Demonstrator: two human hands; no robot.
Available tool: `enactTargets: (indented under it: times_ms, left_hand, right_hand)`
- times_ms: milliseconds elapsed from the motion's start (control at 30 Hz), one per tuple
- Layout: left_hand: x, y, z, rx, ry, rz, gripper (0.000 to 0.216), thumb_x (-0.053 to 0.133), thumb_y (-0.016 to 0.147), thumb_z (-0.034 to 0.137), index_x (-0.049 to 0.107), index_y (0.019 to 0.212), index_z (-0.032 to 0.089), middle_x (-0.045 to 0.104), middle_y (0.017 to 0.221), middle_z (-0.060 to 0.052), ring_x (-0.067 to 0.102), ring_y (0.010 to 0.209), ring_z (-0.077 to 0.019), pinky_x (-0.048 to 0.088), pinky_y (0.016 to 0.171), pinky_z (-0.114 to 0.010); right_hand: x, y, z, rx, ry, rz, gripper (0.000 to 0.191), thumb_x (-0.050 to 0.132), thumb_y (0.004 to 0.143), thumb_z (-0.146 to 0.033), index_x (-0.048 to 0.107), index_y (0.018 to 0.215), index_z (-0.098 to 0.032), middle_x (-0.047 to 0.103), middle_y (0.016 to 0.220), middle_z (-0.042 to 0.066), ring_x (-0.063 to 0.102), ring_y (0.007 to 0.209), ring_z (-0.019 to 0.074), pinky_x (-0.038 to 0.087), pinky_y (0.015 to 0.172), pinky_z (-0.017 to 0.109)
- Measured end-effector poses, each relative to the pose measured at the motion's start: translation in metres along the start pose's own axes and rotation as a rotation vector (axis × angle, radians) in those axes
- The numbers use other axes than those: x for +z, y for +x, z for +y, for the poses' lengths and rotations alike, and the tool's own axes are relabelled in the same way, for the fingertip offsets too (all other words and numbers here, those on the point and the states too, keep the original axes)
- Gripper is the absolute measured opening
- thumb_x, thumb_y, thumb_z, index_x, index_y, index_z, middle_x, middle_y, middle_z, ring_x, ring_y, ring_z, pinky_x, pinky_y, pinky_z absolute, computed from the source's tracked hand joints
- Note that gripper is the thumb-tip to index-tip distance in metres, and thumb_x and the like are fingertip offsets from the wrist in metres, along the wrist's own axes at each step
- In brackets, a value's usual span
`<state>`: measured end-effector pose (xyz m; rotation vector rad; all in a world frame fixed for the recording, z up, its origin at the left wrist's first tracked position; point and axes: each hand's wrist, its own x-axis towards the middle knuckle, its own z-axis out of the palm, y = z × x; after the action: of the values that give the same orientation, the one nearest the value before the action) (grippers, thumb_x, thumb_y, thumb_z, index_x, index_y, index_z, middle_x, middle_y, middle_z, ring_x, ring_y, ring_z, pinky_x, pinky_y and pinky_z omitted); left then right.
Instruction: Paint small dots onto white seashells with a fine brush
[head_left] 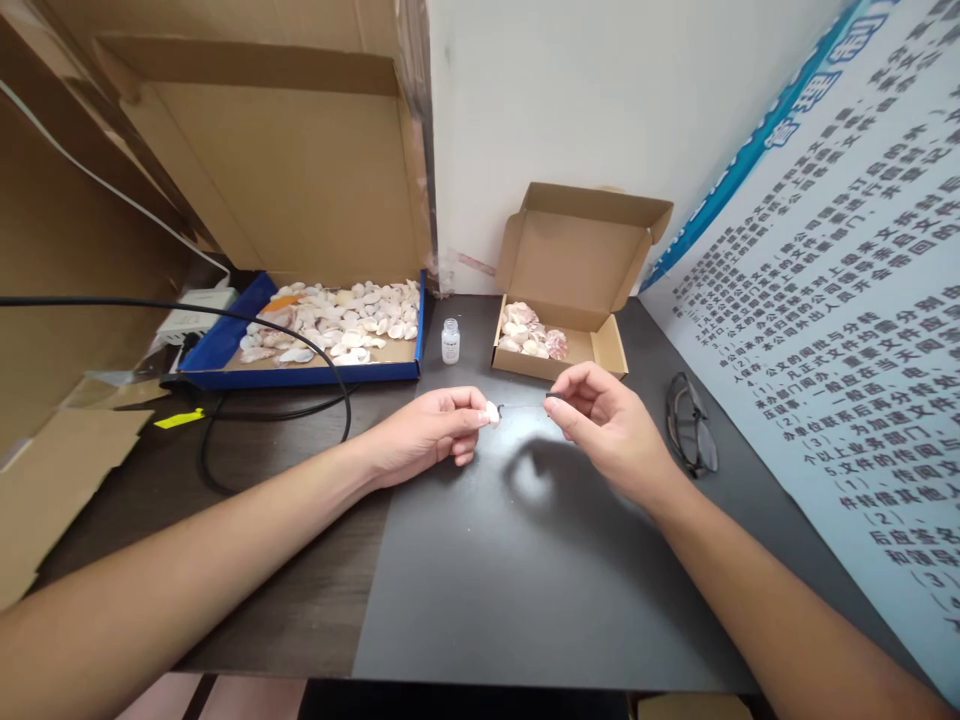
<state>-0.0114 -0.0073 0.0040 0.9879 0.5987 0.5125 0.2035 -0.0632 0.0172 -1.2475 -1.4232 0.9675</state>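
Note:
My left hand (435, 428) pinches a small white shell (492, 412) between thumb and fingertips, just above the dark mat (525, 570). My right hand (600, 420) is closed in a pinch on a thin dark tool or thread (553, 398), and a fine line runs from it toward the shell. The two hands sit a short gap apart over the middle of the desk.
A blue-edged cardboard tray (225, 345) of several pale shells lies at back left. A small open carton (577, 290) holds more shells at back centre, with a little clear bottle (450, 341) beside it. Glasses (690, 425) lie at right by a printed board (847, 300). A black cable (300, 335) loops at left.

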Motion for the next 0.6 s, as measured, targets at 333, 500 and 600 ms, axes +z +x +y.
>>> enactTargets:
  times_ms: [333, 500, 600]
  left_hand:
    - [-0.0009, 0.0003, -0.0012, 0.007, 0.011, -0.002, 0.024, 0.077, 0.079, 0.03, 0.059, 0.08, 0.014, 0.045, 0.061, 0.006, 0.041, 0.052, -0.0054, 0.038, 0.052, -0.02]
    - [-0.0003, -0.0003, -0.0012, 0.002, 0.02, 0.0, 0.026, 0.078, 0.078, 0.032, 0.06, 0.081, 0.014, 0.046, 0.062, 0.006, 0.041, 0.053, -0.0057, 0.037, 0.053, -0.021]
    - [-0.0004, -0.0001, -0.002, 0.006, 0.018, -0.006, 0.027, 0.078, 0.078, 0.033, 0.059, 0.081, 0.015, 0.046, 0.062, 0.006, 0.04, 0.053, -0.0057, 0.037, 0.053, -0.022]
  right_hand:
    - [-0.0008, 0.0003, -0.0022, -0.008, 0.027, 0.026, 0.017, 0.068, 0.084, -0.031, 0.054, 0.084, -0.02, 0.052, 0.072, -0.005, 0.044, 0.056, 0.0081, 0.037, 0.053, 0.024]
    - [-0.0003, -0.0004, 0.0024, -0.017, 0.017, 0.023, 0.017, 0.065, 0.085, -0.033, 0.054, 0.086, -0.021, 0.051, 0.071, -0.005, 0.045, 0.056, 0.0086, 0.037, 0.053, 0.024]
    - [0.0008, 0.0024, 0.0042, -0.032, -0.016, 0.044, 0.016, 0.06, 0.089, -0.036, 0.053, 0.088, -0.022, 0.049, 0.069, -0.005, 0.045, 0.056, 0.0099, 0.038, 0.052, 0.025]
